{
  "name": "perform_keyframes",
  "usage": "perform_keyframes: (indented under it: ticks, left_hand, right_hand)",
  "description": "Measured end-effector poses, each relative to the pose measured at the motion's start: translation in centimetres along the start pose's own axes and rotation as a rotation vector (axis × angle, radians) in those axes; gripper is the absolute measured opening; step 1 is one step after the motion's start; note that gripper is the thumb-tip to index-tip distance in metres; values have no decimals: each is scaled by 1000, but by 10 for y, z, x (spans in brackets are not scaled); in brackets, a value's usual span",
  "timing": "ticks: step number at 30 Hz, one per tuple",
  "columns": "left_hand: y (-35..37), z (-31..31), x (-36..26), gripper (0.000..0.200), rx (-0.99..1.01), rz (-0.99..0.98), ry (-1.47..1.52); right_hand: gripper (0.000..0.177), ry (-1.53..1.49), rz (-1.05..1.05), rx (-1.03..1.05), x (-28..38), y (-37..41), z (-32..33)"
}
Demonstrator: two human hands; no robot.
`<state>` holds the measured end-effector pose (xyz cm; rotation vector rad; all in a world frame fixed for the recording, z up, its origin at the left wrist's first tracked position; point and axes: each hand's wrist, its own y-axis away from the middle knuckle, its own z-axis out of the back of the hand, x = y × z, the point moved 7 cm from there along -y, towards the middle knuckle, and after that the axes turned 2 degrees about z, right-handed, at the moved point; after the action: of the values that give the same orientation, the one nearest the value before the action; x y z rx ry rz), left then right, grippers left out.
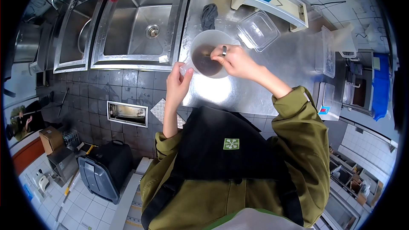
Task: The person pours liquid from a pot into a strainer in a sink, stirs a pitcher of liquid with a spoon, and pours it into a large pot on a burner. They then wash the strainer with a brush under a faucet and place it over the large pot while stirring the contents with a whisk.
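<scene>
**A light pinch and little margin**

The left hand (178, 81) is clenched on the side tab of the translucent round plastic jug (200, 40). The jug stands on the shiny steel surface (221, 93), just right of the stainless steel sink (136, 25). The right hand (236, 61) hangs over the dark brown liquid (203, 63) with its fingers bunched; I cannot tell whether they grip anything. With so slight a hold, a jolt could likely slop liquid out or tip the jug. A clear square plastic container (257, 29) sits near, beyond the jug, and a dark grey cloth (208, 15) lies behind it. The front edge is near; open room lies to the right.
</scene>
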<state>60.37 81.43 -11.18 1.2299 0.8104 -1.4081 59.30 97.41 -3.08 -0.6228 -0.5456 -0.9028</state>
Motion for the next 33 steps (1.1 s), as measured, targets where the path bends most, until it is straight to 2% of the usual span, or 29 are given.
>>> perform_keyframes:
  ticks: [2,5,8,11,14,17,20,24,27,31,33]
  left_hand:
    - [0,0,1,17,4,3,6]
    - [0,0,0,17,-1,0,10]
    - [0,0,0,17,-6,-7,8]
    - [0,0,1,17,-9,15,-2]
    - [1,0,0,17,-22,10,-8]
    - [1,0,-1,17,-33,-7,2]
    - [1,-1,0,17,-38,-11,4]
    - [0,-1,3,17,-26,25,9]
    - [0,-1,4,17,-25,25,17]
    - [1,-1,4,17,-29,0,15]
    - [2,-1,2,17,-26,-3,9]
  right_hand:
    - [14,-81,41,-56,-3,4,-5]
    - [14,-220,-154,84,-14,7,-3]
    - [15,-7,-187,165,-10,-3,8]
    - [16,73,-86,80,-6,-12,6]
    - [16,13,10,25,0,-11,-8]
    - [16,-99,-23,30,-6,-3,-11]
    - [16,-180,-161,108,-18,-2,0]
    - [16,95,-102,75,-13,-9,7]
    - [16,18,3,-29,-6,-6,-1]
    - [17,-200,-102,72,-15,3,-8]
    - [17,-110,-136,123,-23,1,-2]
